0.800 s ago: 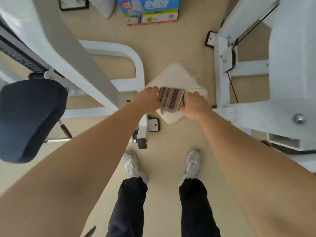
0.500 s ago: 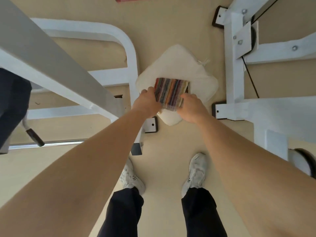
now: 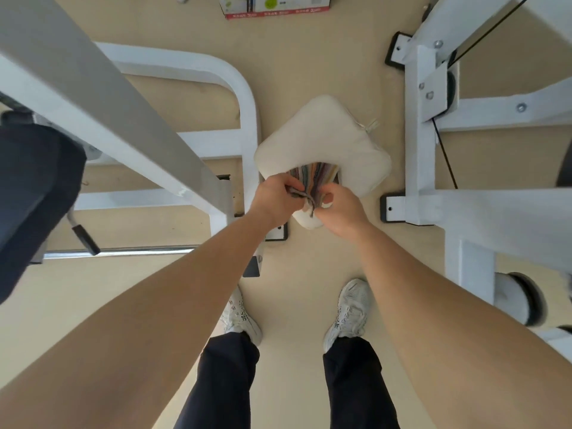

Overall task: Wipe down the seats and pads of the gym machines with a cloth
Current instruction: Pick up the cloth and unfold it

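Note:
A striped, many-coloured cloth (image 3: 314,178) is bunched between both hands at the centre of the head view. My left hand (image 3: 274,198) pinches its left side and my right hand (image 3: 340,209) grips its right side, the two hands almost touching. Directly below them a cream cushion (image 3: 328,140) lies on the floor. A dark padded seat (image 3: 34,193) of a gym machine sits at the left edge, apart from the hands.
A white machine frame (image 3: 244,119) and a slanted grey beam (image 3: 93,97) stand to the left. Another white frame with a black cable (image 3: 421,144) stands to the right. A chrome bar (image 3: 123,251) crosses low left. A printed box (image 3: 275,7) sits at the top. My two feet stand on the beige floor (image 3: 294,274).
The cloth was held flat and folded between the hands; now it is crumpled and gathered, with the hands closer together. The view has shifted slightly downward.

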`<action>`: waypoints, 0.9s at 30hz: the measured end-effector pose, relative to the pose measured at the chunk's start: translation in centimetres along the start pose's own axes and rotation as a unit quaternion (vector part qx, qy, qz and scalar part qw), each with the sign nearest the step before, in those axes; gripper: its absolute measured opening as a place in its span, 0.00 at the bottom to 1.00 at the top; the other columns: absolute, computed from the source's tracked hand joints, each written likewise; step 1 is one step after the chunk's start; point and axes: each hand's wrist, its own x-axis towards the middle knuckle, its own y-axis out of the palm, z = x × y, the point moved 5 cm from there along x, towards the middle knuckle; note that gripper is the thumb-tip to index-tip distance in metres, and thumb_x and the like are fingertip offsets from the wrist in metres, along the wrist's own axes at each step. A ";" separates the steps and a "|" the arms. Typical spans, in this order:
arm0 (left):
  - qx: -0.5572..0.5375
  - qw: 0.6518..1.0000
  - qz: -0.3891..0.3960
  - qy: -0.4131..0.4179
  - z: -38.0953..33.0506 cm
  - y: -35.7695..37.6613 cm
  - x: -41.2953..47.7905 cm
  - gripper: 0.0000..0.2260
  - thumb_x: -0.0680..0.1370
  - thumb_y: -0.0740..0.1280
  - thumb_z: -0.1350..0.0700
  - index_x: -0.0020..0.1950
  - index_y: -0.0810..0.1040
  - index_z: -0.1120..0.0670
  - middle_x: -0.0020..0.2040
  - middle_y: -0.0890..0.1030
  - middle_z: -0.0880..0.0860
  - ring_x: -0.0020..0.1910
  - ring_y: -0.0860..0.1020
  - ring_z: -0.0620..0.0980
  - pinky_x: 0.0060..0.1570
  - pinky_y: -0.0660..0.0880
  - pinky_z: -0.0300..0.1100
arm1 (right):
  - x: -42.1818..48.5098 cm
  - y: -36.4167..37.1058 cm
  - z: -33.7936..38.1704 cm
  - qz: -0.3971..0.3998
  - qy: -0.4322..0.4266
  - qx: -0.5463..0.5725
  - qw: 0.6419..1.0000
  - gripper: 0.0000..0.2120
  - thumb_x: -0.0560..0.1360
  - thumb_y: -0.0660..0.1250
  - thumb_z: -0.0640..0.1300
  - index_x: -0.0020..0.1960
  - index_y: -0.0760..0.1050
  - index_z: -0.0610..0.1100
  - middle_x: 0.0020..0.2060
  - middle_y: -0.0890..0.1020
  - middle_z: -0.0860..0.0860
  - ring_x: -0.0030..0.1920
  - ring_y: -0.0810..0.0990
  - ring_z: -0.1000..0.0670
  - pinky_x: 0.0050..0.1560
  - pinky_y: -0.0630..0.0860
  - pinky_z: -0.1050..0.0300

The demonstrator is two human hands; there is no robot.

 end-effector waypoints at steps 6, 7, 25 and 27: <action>-0.022 0.999 0.043 0.025 -4.6 -4.4 -7.2 0.13 0.76 0.63 0.62 0.43 0.82 0.45 0.46 0.83 0.47 0.49 0.81 0.50 0.49 0.80 0.45 | -7.3 -2.0 5.6 0.022 -0.059 0.018 0.998 0.04 0.72 0.72 0.51 0.46 0.81 0.55 0.41 0.83 0.57 0.44 0.80 0.57 0.45 0.75 0.59; -0.032 0.998 0.046 0.026 -5.1 -5.3 -8.5 0.14 0.75 0.62 0.63 0.42 0.81 0.45 0.44 0.83 0.47 0.50 0.82 0.52 0.51 0.80 0.48 | -8.6 -2.5 6.4 0.032 -0.062 0.008 0.998 0.03 0.74 0.71 0.51 0.41 0.80 0.56 0.36 0.84 0.59 0.38 0.79 0.60 0.40 0.74 0.61; -0.118 0.992 -0.035 -0.042 -0.9 -28.3 -36.9 0.14 0.75 0.67 0.61 0.60 0.75 0.53 0.43 0.84 0.53 0.38 0.80 0.49 0.49 0.81 0.50 | -31.3 1.0 31.8 0.359 -0.109 -0.278 0.884 0.25 0.64 0.83 0.47 0.58 0.81 0.47 0.45 0.87 0.49 0.51 0.86 0.47 0.56 0.80 0.54; -0.172 0.982 -0.075 -0.038 0.9 -31.4 -39.3 0.14 0.75 0.67 0.63 0.60 0.75 0.55 0.41 0.82 0.53 0.36 0.81 0.48 0.46 0.82 0.46 | -33.2 3.3 35.2 0.369 -0.121 -0.293 0.874 0.29 0.58 0.84 0.50 0.57 0.81 0.47 0.44 0.88 0.49 0.50 0.86 0.48 0.59 0.80 0.51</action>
